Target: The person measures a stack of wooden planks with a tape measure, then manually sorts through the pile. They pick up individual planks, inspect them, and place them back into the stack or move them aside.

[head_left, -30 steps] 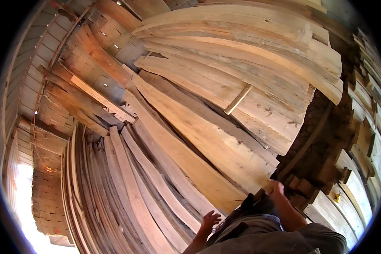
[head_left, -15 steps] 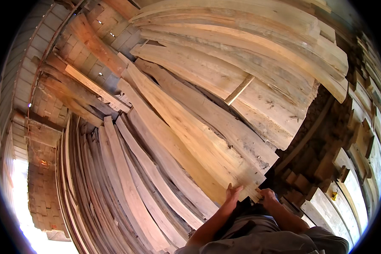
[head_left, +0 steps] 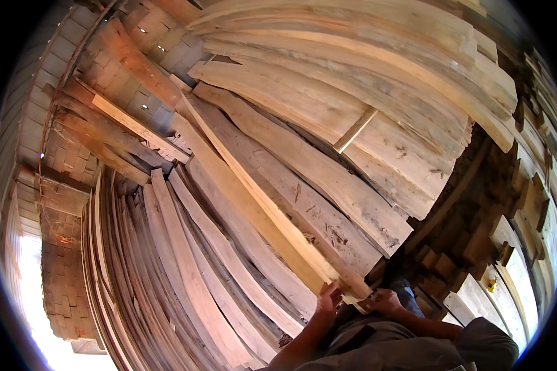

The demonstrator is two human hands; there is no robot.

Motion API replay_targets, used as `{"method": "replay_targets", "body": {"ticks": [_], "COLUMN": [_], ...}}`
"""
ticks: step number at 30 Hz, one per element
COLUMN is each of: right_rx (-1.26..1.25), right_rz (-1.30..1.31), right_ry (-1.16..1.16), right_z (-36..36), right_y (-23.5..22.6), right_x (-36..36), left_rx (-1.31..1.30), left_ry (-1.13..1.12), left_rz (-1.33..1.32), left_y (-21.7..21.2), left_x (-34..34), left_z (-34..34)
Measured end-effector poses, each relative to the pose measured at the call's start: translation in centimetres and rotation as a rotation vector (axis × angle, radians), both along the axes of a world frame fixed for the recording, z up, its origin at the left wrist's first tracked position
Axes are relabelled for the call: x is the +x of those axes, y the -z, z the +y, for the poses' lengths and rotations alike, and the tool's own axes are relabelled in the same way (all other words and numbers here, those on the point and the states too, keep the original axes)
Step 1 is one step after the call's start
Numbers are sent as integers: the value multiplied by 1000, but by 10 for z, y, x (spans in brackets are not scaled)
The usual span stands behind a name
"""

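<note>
A long pale plank (head_left: 278, 223) runs from the far left down toward my body, tipped up so its narrow side shows. My left hand (head_left: 329, 297) is closed around its near end, fingers curled at the edge. Close to the other side of the same end, my right hand (head_left: 385, 302) grips it low down; its fingertips are partly hidden. Under and beside the tipped plank lies a wide, flat brownish board (head_left: 319, 213) with bark crumbs on it. A yellowish board (head_left: 244, 204) lies along the plank's left side.
Several wide boards (head_left: 408, 145) are layered at the upper right, with a short wooden strip (head_left: 356, 130) across a gap. Many planks stand packed on the left (head_left: 161, 278). More stacked timber (head_left: 504, 272) is at the right. Behind rises a brick wall (head_left: 68, 290).
The plank has turned from lying flat to standing on its edge, uncovering the brownish board beside it. Both hands have shifted slightly left and down with its near end.
</note>
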State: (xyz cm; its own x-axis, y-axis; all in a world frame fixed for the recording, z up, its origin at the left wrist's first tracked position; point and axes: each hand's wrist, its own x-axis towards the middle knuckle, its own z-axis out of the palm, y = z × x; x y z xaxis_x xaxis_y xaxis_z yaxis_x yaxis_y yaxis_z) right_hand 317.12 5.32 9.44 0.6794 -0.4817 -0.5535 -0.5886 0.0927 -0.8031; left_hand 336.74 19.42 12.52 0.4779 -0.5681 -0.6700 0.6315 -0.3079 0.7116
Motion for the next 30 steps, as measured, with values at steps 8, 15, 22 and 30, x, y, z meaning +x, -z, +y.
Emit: {"method": "replay_targets", "body": {"ticks": [8,15,22,30], "right_rx": [-152,-243,-58,-383], "right_rz": [232,177,9,-573], "right_ry": [-650,-933,-747,-875], "right_z": [3,9,4,51], "right_y": [-60,-48,-58,106], "right_x": [43,45,46,17], "left_rx": [310,-7,723,467], "left_ry": [445,-246,-135,-360], "left_rz": [-211,80,-551,-127], "left_y": [-87,-41,-43,-86], "left_x": [14,-10,-40,-12], "left_z": [3,9,-21,70]}}
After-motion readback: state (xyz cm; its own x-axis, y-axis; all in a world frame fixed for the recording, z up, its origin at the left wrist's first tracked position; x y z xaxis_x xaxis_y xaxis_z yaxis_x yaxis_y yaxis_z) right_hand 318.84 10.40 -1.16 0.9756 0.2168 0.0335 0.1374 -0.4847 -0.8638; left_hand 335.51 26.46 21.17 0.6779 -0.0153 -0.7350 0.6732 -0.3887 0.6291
